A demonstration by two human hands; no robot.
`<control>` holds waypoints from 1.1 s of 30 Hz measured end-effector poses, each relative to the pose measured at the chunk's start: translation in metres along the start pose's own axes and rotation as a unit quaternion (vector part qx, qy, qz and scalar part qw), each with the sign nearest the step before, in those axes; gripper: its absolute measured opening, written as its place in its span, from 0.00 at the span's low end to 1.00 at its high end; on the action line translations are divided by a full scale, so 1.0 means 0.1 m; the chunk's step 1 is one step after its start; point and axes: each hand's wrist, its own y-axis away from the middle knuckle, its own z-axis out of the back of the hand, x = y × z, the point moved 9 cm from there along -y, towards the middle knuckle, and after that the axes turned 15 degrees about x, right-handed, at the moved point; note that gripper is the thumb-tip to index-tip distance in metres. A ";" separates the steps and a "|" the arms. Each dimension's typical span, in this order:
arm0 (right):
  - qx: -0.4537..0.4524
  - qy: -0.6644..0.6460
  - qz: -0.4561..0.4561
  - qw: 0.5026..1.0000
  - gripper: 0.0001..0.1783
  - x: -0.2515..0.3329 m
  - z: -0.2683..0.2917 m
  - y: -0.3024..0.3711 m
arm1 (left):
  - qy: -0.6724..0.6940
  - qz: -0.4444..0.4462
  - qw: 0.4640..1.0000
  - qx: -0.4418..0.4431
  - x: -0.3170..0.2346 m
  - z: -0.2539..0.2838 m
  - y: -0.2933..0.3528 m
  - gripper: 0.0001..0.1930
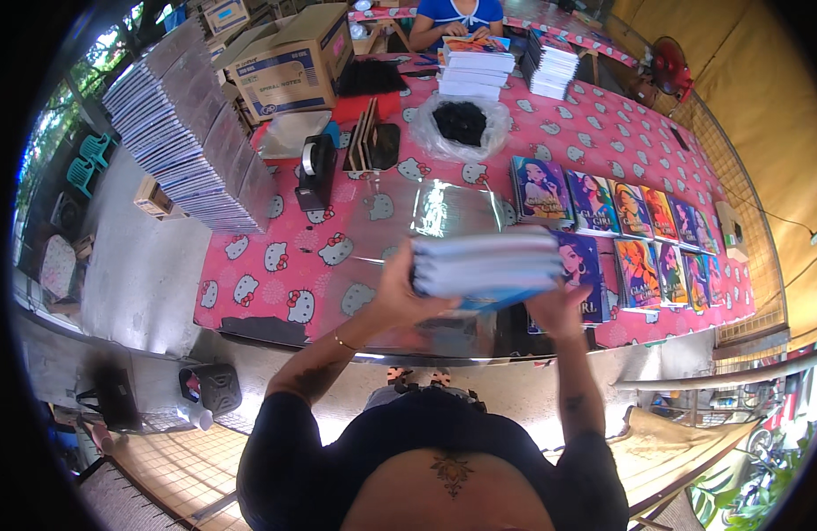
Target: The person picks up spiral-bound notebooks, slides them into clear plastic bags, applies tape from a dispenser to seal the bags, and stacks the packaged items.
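A long table with a pink cartoon-cat cloth (276, 265) fills the head view. The left hand (398, 296) and the right hand (554, 308) clamp a stack of notebooks (486, 265) between their fingers, lifted above a clear plastic sheet (426, 221). It seems the bundling step; next, the stack should be lowered squarely.

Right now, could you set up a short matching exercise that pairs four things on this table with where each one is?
Things:
1. stack of notebooks
2. cardboard box
3. tape dispenser
4. black items in a clear bag

Places:
A. far left corner of the table
B. held between the left hand and right hand
C. mid-table, beyond the clear plastic sheet
D. left of the upright brown boards

Pairs: 1-B, 2-A, 3-D, 4-C
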 end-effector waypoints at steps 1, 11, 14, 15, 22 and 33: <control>-0.160 0.222 -0.117 0.955 0.46 -0.26 0.13 -0.09 | 0.103 0.017 0.994 -0.041 0.22 0.13 0.16 0.33; -0.237 0.213 -0.070 0.945 0.51 -1.49 -0.01 -0.16 | 0.164 0.161 0.966 -0.115 1.73 0.31 1.17 0.49; -0.193 0.276 -0.054 0.940 0.51 -1.37 0.05 -0.20 | 0.232 0.196 0.950 -0.067 1.64 0.29 1.12 0.50; -0.189 0.296 -0.066 0.934 0.52 -1.42 0.05 -0.23 | 0.200 0.206 0.955 -0.066 1.67 0.30 1.17 0.50; -0.146 0.410 -0.106 0.894 0.51 -1.31 0.13 -0.15 | -0.189 0.192 0.961 0.070 0.61 0.60 0.66 0.51; -0.122 0.477 -0.177 0.852 0.49 -1.21 0.02 -0.25 | -0.535 0.158 0.807 0.193 0.24 -0.02 0.12 0.50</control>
